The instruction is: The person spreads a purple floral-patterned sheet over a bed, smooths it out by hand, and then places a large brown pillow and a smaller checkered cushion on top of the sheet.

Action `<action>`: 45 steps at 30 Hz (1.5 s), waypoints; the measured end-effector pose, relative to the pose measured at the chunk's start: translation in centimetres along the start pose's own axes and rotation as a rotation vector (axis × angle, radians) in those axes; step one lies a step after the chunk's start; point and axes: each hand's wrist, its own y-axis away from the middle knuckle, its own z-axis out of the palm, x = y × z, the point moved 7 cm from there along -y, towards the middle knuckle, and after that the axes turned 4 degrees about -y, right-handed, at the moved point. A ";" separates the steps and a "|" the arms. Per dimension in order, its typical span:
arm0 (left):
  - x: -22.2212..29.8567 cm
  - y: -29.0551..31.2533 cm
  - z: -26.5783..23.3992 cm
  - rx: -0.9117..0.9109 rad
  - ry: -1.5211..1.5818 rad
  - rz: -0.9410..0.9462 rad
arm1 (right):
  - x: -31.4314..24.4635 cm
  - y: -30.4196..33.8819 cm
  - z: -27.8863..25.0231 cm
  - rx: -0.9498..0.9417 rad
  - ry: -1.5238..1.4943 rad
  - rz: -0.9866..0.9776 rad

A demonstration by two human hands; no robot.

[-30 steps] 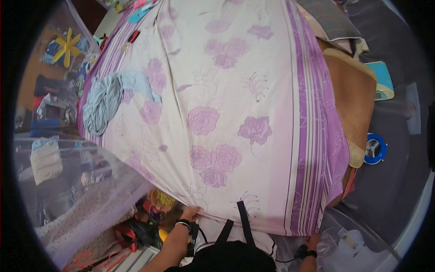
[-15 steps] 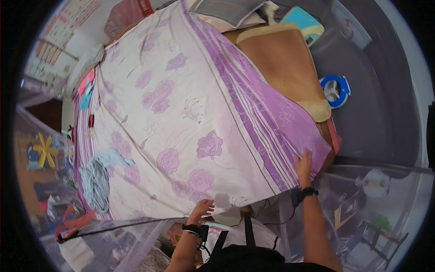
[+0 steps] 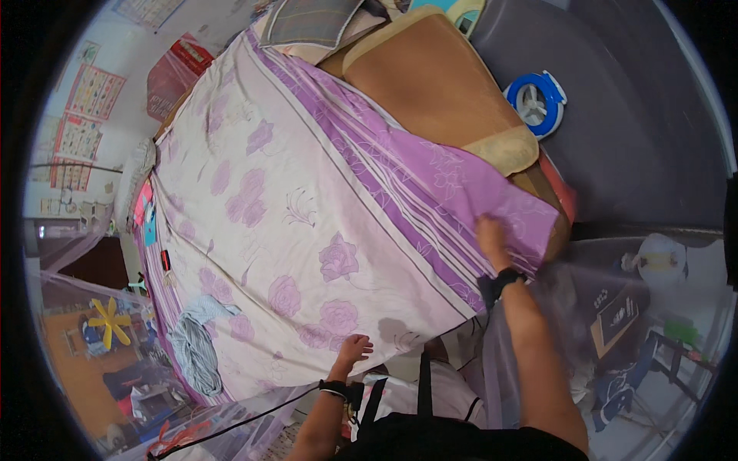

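Note:
A white bed sheet point(image 3: 254, 253) with purple roses and a striped purple border covers most of the bed. My right hand point(image 3: 492, 235) is on the border near the right corner, its fingers smeared by motion. Whether they pinch the cloth does not show. Over the near edge of the sheet, my left hand point(image 3: 355, 350) is open and holds nothing, its fingers pointing right. A dark band with a small device is strapped on each wrist. The sheet has long creases running across its left half.
A brown mat point(image 3: 438, 77) lies at the far right, beside a grey-checked pillow point(image 3: 311, 21). A blue round fan point(image 3: 536, 105) stands against the grey wall. Crumpled striped clothing point(image 3: 196, 346) rests on the left. Sheer mosquito netting point(image 3: 553, 307) hangs at both near sides.
My right hand has moved left and away from me over the purple border, its fingers now blurred. The view has turned, shifting the bed left. My left hand stays open near the edge.

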 end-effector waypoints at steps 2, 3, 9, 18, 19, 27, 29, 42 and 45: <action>1.8 -0.2 -0.8 0.022 -0.019 0.031 | -3.3 3.9 3.8 -0.062 -0.145 -0.042; 2.4 0.0 -2.0 0.053 -0.028 0.051 | -5.9 5.8 4.5 -0.109 -0.173 -0.011; 10.7 -1.4 -2.4 0.096 -0.116 0.208 | -3.6 5.8 2.5 -0.211 -0.314 0.053; 17.1 -2.4 4.7 -0.041 -0.114 0.293 | -3.6 -3.4 -3.2 0.076 -0.386 0.018; 17.2 -2.3 5.7 -0.089 -0.104 0.297 | -3.8 -3.8 -1.1 -0.064 -0.451 0.063; 21.2 -2.4 1.6 -0.159 -0.026 0.338 | -19.7 10.1 9.2 -0.392 -0.393 -0.297; 24.6 -2.8 1.1 -0.108 0.014 0.370 | -16.9 11.4 11.0 -0.293 -0.654 -0.114; 35.4 -13.8 3.9 -0.187 0.310 0.484 | -11.1 7.5 13.1 -0.341 -0.681 0.482; 36.9 -16.2 6.9 -0.261 0.333 0.465 | -9.4 7.7 16.0 -0.410 -0.714 0.518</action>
